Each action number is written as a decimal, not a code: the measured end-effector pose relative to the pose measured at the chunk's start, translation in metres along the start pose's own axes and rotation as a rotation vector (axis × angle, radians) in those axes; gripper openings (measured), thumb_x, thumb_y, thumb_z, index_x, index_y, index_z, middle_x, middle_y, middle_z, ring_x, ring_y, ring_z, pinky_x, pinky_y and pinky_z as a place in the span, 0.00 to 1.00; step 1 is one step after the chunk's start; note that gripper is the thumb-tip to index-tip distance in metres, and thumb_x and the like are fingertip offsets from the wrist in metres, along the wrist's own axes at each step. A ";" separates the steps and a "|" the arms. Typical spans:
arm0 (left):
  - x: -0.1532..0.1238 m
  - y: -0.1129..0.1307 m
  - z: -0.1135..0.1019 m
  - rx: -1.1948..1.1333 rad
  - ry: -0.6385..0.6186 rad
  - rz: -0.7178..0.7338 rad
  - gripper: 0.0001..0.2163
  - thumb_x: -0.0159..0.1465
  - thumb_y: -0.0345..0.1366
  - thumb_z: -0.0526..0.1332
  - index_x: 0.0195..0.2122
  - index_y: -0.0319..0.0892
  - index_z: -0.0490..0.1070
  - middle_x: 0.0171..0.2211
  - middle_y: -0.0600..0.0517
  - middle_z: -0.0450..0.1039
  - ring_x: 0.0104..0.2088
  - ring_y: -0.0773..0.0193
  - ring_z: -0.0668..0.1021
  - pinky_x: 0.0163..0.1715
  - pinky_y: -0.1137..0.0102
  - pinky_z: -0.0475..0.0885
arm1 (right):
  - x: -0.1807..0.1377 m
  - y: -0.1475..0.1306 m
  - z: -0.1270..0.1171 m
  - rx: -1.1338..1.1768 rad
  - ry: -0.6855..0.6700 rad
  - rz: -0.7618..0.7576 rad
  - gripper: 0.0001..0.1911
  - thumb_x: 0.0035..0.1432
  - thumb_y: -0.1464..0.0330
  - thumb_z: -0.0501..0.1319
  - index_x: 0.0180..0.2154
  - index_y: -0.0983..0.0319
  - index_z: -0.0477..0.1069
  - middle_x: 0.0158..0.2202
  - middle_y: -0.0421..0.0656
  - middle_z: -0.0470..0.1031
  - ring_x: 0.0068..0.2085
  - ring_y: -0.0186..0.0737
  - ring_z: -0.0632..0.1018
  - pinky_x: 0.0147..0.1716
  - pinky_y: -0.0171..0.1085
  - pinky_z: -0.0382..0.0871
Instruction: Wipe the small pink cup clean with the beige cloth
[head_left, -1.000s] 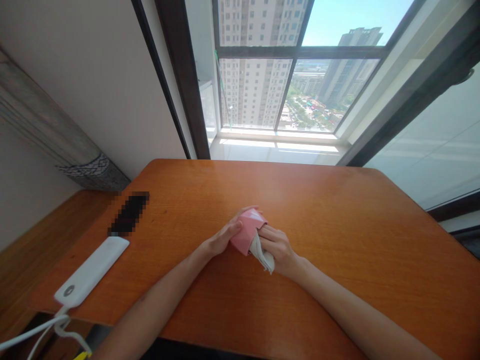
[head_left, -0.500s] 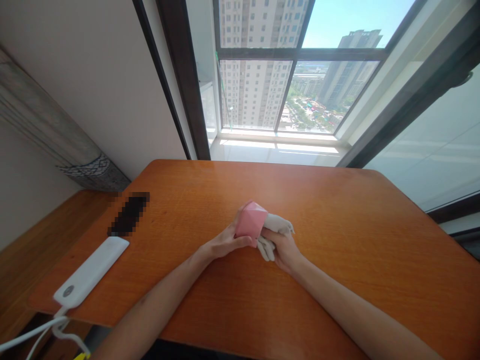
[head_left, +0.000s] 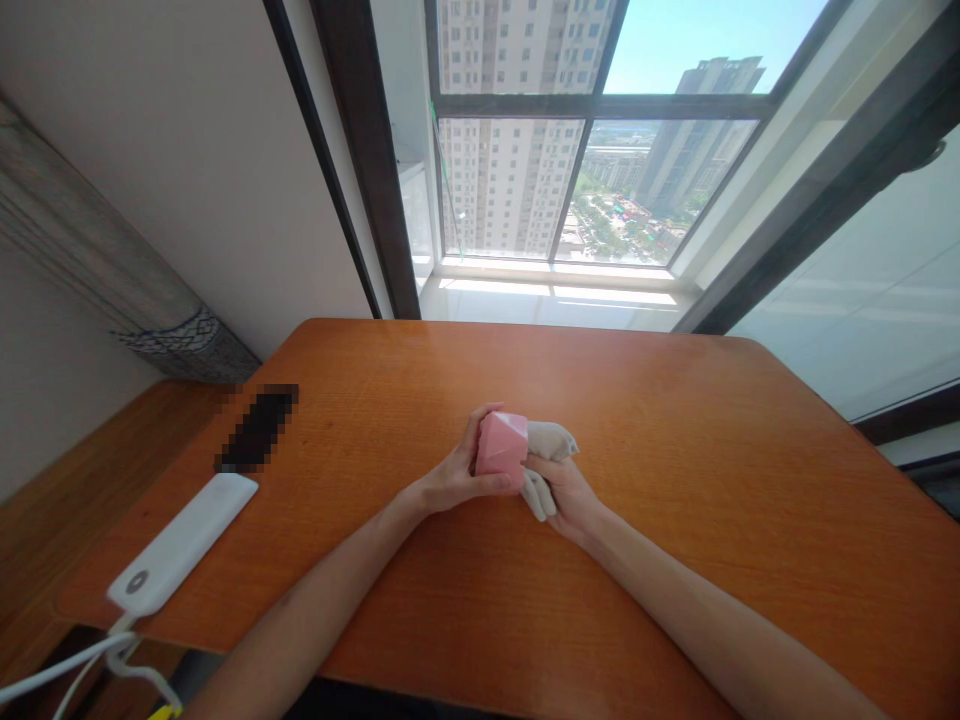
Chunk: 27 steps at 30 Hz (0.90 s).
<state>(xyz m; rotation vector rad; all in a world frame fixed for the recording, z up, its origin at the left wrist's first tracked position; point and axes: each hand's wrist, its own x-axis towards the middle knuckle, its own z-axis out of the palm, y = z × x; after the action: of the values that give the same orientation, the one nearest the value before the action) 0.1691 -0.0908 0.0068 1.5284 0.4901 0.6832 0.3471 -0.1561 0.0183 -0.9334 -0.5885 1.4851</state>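
Near the middle of the table, a small pink faceted object (head_left: 502,446) is held up in my left hand (head_left: 459,476). The thumb lies along its near side and the fingers wrap its far left side. My right hand (head_left: 571,497) is closed on a crumpled pale grey cloth (head_left: 551,440) pressed against the right side of the pink object. Folds of cloth stick out above and below the right fingers. Whether the pink object is hollow on the right, with cloth inside it, I cannot tell.
The wooden table (head_left: 637,420) extends around both arms. At left lies a white power strip (head_left: 184,545) with white cables (head_left: 71,668) over the edge. Beyond it is a dark pixelated patch (head_left: 259,428). A window (head_left: 517,185) stands behind the table, a curtain (head_left: 112,240) at left.
The pink object has turned in my left hand and shows a different face. My right hand and the cloth have shifted slightly left.
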 end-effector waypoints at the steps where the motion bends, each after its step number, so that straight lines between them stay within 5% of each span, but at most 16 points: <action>1: 0.000 -0.001 0.000 -0.005 -0.003 0.005 0.53 0.60 0.54 0.75 0.77 0.55 0.42 0.59 0.46 0.68 0.57 0.50 0.74 0.60 0.56 0.70 | 0.000 0.000 0.000 -0.009 0.000 -0.013 0.19 0.39 0.62 0.83 0.32 0.59 0.80 0.28 0.40 0.83 0.24 0.36 0.77 0.23 0.33 0.73; 7: 0.003 -0.010 -0.003 -0.088 -0.005 0.038 0.50 0.61 0.58 0.72 0.77 0.53 0.45 0.62 0.44 0.66 0.59 0.47 0.73 0.62 0.53 0.69 | -0.002 -0.001 -0.007 -0.340 -0.066 -0.175 0.14 0.51 0.60 0.77 0.27 0.60 0.76 0.18 0.35 0.70 0.19 0.32 0.66 0.19 0.33 0.62; 15: 0.003 -0.010 -0.005 -0.151 -0.039 0.048 0.43 0.65 0.59 0.68 0.75 0.46 0.55 0.64 0.41 0.73 0.67 0.39 0.71 0.70 0.46 0.63 | 0.001 -0.006 -0.019 -0.862 -0.301 -0.676 0.15 0.67 0.62 0.64 0.27 0.59 0.73 0.28 0.39 0.71 0.28 0.37 0.69 0.30 0.36 0.64; 22: 0.003 -0.015 -0.009 -0.128 -0.068 0.091 0.39 0.68 0.58 0.64 0.74 0.41 0.60 0.64 0.39 0.75 0.68 0.37 0.71 0.71 0.45 0.62 | 0.007 -0.007 -0.029 -1.105 -0.561 -1.021 0.18 0.76 0.65 0.55 0.31 0.58 0.74 0.31 0.45 0.73 0.32 0.42 0.72 0.34 0.38 0.66; 27: 0.002 -0.016 -0.010 -0.172 -0.059 0.058 0.41 0.68 0.59 0.64 0.76 0.42 0.58 0.66 0.39 0.74 0.69 0.36 0.72 0.72 0.47 0.60 | 0.005 -0.008 -0.026 -1.119 -0.540 -1.082 0.19 0.77 0.65 0.53 0.33 0.59 0.74 0.32 0.46 0.74 0.33 0.42 0.72 0.32 0.38 0.64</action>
<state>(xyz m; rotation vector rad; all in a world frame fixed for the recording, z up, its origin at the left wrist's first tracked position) 0.1658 -0.0810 -0.0090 1.4006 0.3340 0.7050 0.3726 -0.1543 0.0096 -0.7331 -2.0486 0.2863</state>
